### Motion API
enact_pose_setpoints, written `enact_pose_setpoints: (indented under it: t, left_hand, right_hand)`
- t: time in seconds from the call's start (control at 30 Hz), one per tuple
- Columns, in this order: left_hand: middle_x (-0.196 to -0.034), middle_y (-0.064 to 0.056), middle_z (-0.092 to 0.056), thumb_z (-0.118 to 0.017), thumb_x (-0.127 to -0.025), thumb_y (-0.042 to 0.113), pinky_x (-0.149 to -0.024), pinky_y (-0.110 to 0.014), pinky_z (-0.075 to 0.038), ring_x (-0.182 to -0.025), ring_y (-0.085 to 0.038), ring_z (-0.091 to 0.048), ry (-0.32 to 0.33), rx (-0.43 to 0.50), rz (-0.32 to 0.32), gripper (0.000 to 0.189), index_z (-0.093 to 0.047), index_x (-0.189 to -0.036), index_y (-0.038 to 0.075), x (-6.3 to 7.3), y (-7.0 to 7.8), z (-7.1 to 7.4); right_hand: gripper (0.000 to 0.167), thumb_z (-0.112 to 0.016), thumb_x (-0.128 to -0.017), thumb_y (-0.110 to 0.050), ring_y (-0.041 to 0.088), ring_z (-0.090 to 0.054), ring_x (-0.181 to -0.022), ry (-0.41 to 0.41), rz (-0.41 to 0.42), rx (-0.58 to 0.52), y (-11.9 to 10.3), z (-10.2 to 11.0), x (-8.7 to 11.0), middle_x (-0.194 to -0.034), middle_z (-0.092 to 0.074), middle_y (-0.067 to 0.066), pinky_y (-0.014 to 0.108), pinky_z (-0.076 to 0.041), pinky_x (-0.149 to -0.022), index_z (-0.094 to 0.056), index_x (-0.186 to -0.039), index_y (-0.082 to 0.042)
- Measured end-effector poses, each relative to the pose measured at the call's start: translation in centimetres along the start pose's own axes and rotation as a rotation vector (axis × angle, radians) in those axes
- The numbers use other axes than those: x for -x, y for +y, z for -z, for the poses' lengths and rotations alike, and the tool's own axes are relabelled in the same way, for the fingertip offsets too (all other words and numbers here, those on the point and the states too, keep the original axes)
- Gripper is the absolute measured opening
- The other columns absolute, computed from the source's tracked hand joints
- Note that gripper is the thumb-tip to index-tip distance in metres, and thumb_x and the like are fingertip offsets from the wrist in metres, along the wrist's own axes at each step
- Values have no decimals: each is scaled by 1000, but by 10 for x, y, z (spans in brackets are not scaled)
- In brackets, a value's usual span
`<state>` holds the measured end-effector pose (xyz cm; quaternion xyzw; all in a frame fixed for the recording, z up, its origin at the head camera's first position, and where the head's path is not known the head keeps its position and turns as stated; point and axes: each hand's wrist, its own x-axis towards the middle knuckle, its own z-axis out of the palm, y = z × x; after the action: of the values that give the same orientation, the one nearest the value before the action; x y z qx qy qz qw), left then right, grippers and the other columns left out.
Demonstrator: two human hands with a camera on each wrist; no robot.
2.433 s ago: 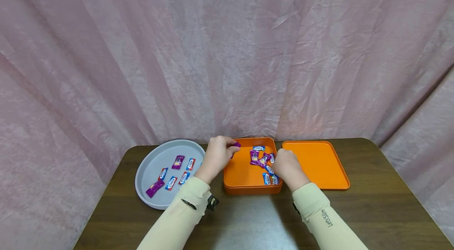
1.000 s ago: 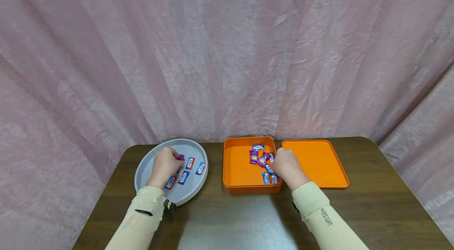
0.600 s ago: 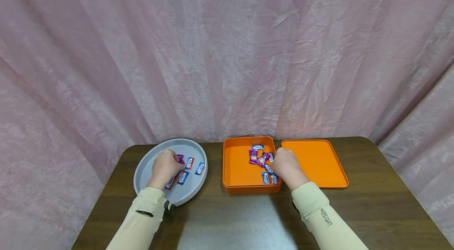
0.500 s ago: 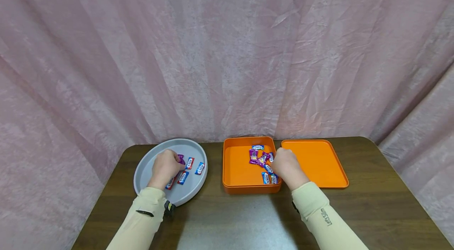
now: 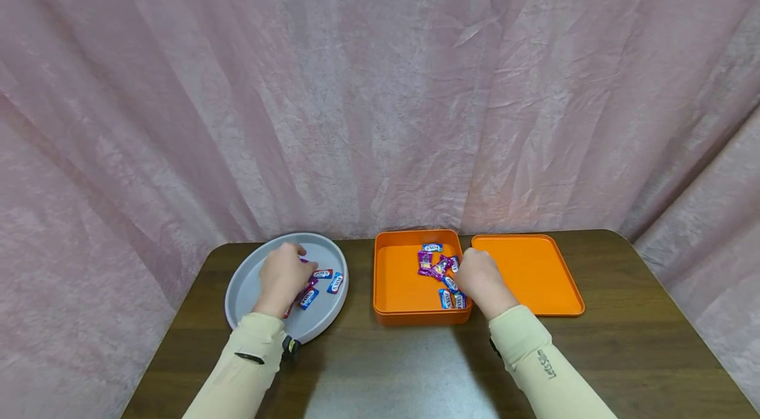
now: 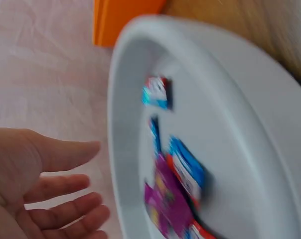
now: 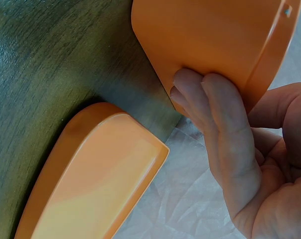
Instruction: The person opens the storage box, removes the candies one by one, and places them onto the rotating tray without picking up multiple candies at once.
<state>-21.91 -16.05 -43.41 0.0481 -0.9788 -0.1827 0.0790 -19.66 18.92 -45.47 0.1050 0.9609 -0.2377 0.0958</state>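
My left hand [image 5: 284, 277] hovers over the grey round tray [image 5: 237, 274]. In the left wrist view its fingers [image 6: 71, 219] are spread and hold nothing. Near it, purple-wrapped candies [image 6: 173, 199] lie against blue-and-red wrapped candies [image 6: 188, 167], one purple wrapper overlapping another. A separate blue-and-red candy [image 6: 156, 92] lies nearer the tray's rim. My right hand [image 5: 479, 277] grips the right wall of the orange box [image 5: 394, 317]. Its fingers press on the outer side, as the right wrist view shows, and the thumb goes over the rim. Several candies [image 5: 441, 267] lie in the box's right half.
An orange lid [image 5: 534, 274] lies flat right of the box. All stands on a dark wooden table [image 5: 398, 366], with a pink curtain [image 5: 380, 89] hanging right behind its back edge.
My left hand came from the box to the tray with a purple candy and has let go of it. It has just shifted slightly right, and candies beside it have moved. The right hand stayed.
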Motion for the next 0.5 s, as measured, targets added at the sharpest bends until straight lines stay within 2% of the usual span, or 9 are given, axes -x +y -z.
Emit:
enact_pose_setpoints:
  t: [0.1,0.23,0.4,0.5]
  left_hand:
    - [-102,-16,-69,-72,-76,30,-68,-47,-50,-88,-32,-65,81,40,-67,37,-68,-106,9,0,19,-1]
    - [-107,-13,-67,-72,-78,29,-77,-46,-51,-97,-32,-64,147,117,-167,37,-67,-109,10,3,51,-7]
    - [-107,-9,-67,-73,-78,29,-85,-41,-51,-101,-28,-61,156,157,-301,36,-68,-109,10,14,95,-20]
    - [-109,-7,-66,-73,-79,30,-88,-40,-50,-102,-26,-60,110,160,-355,38,-67,-111,10,23,120,-29]
  right_hand:
    - [38,-72,-79,-18,24,-57,-68,-1,-5,-1,0,0,0,-84,-63,15,39,-56,-68,-60,-105,5]
    - [38,-72,-80,-19,23,-57,-69,-3,-15,2,0,0,1,-85,-63,16,39,-56,-68,-60,-107,5]
    - [38,-71,-80,-18,23,-58,-68,-6,-19,-1,-1,0,2,-86,-64,15,39,-56,-67,-60,-108,5]
    - [37,-71,-80,-18,23,-58,-68,-6,-15,-1,-2,1,2,-85,-64,15,38,-56,-66,-60,-107,5]
